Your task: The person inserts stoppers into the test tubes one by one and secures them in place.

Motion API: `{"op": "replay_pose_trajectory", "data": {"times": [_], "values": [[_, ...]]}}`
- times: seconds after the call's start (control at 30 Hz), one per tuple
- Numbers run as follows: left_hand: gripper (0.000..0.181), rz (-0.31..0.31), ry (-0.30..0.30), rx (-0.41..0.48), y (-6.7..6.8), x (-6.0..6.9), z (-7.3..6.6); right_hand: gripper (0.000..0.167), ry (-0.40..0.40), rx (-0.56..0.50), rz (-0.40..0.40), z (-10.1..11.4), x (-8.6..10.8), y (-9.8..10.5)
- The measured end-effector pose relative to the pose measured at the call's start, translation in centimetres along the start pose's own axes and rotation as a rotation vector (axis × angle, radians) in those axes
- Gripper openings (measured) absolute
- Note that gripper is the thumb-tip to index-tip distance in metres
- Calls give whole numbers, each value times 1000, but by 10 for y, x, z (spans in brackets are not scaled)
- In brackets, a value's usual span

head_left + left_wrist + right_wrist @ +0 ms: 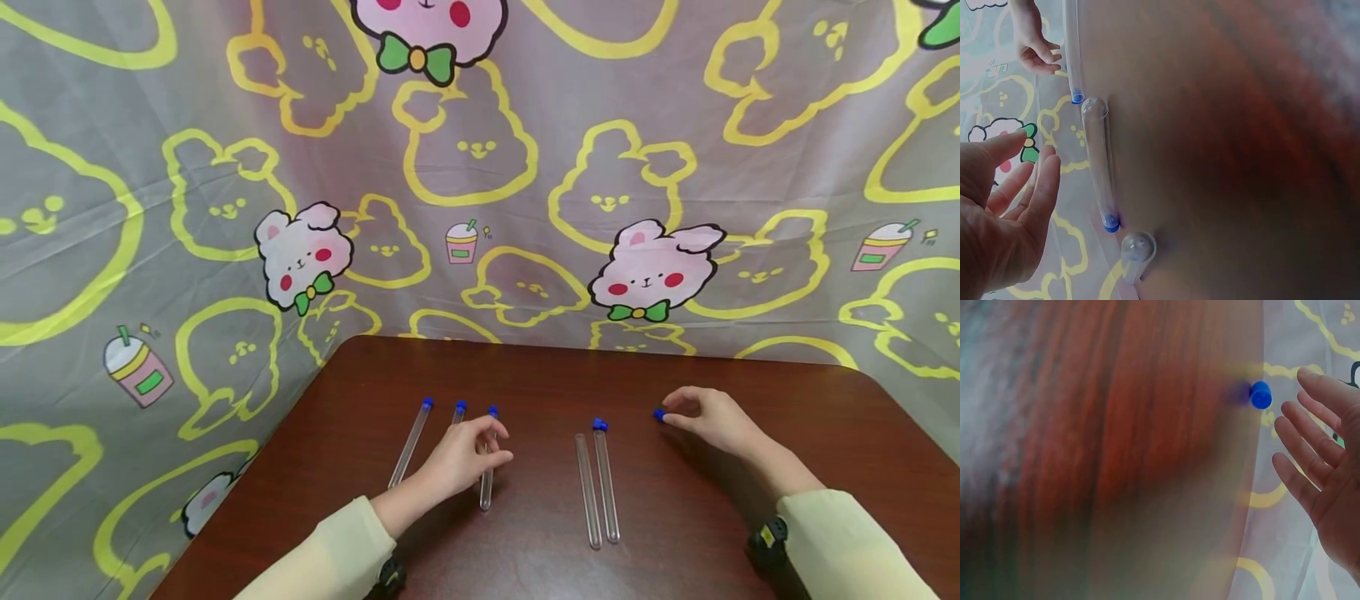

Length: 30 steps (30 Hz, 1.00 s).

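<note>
My left hand point(459, 457) hovers over the capped glass test tubes, its fingers loosely bent and nothing between them. It partly hides a middle tube with a blue cap point(461, 406); beside it lie a left tube point(410, 446) and a right tube point(487, 490), both blue-capped. Beyond a loose blue cap point(1261, 395) on the table, my right hand point(1329, 450) has its fingers spread and apart from it in the right wrist view. Between the hands lie an uncapped tube point(588, 492) and another tube point(607, 492) with blue cap pieces point(601, 425) at its top end.
Everything lies on a dark brown wooden table point(525, 375) with rounded far corners. A grey curtain with yellow outlines and cartoon rabbits point(652, 275) hangs behind it and along the left side. Black straps point(771, 533) sit at the wrists.
</note>
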<state>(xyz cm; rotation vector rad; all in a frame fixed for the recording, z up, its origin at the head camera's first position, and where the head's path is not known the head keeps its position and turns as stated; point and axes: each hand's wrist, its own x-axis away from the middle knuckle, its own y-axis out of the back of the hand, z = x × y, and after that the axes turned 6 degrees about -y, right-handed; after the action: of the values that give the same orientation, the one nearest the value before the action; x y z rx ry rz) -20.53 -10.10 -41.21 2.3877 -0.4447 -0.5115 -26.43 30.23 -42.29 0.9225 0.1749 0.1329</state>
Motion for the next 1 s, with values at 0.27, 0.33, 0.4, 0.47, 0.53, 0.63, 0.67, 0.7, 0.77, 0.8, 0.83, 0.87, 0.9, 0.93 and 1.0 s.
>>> {"op": "replay_pose_trajectory", "data": {"times": [0.27,0.33,0.4,0.47,0.53,0.63,0.67,0.7,0.77,0.8,0.83,0.87,0.9,0.93,1.0], "values": [[22,25,-7,8,-5,3,-1,27,-6,22,16,-7,-5,-6],[22,24,-17,3,-5,4,-1,29,-14,30,24,-7,-6,-8],[22,21,-33,0,-5,4,-1,30,-21,36,29,-7,-7,-9],[23,19,-44,-5,-6,4,-1,30,-25,48,29,-5,-8,-10],[23,21,-57,-3,-7,3,-1,30,-22,64,30,-4,-8,-10],[23,26,-77,10,-7,3,-4,27,-28,87,28,-2,-9,-11],[23,32,-82,17,-8,3,-5,27,-23,94,33,-2,-9,-11],[23,38,-88,24,-8,2,-6,25,-23,96,34,-2,-9,-12],[23,53,-89,35,-8,2,-9,23,-20,99,39,-1,-9,-13],[23,59,-91,41,-9,2,-10,21,-11,100,42,-1,-9,-14],[23,67,-88,45,-9,2,-11,20,-4,99,46,-2,-9,-15],[23,73,-84,47,-10,1,-12,19,5,100,49,-2,-9,-16],[23,77,-82,49,-10,1,-12,17,9,99,47,-2,-9,-16],[23,80,-79,44,-11,1,-13,16,19,99,46,-3,-8,-17],[23,86,-76,43,-12,0,-16,15,30,99,44,-4,-8,-17]]}}
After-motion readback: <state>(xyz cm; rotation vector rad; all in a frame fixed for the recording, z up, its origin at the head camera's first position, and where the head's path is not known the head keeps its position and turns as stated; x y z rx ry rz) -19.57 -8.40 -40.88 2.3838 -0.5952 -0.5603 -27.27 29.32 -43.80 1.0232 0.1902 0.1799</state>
